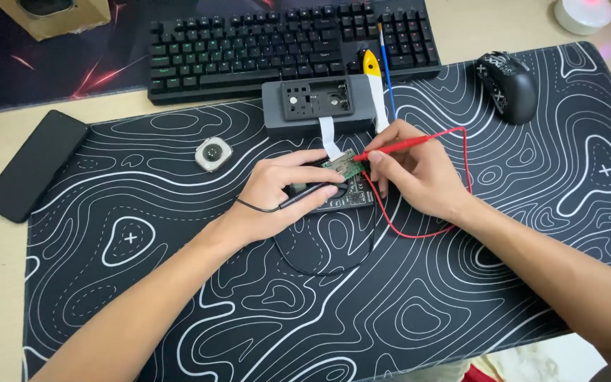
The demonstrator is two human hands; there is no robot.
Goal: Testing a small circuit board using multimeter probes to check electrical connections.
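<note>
Your right hand [419, 173] pinches the thin red probe [397, 147], your left hand [281, 191] the black probe [305, 194], both on the small green circuit board [342, 167] between them; either tip could slip and bridge 2 contacts.

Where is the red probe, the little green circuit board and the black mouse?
red probe [399, 146]: head view, middle of its red shaft.
green circuit board [340, 168]: head view, its bare top face.
black mouse [509, 86]: head view, middle of its patterned back.
</note>
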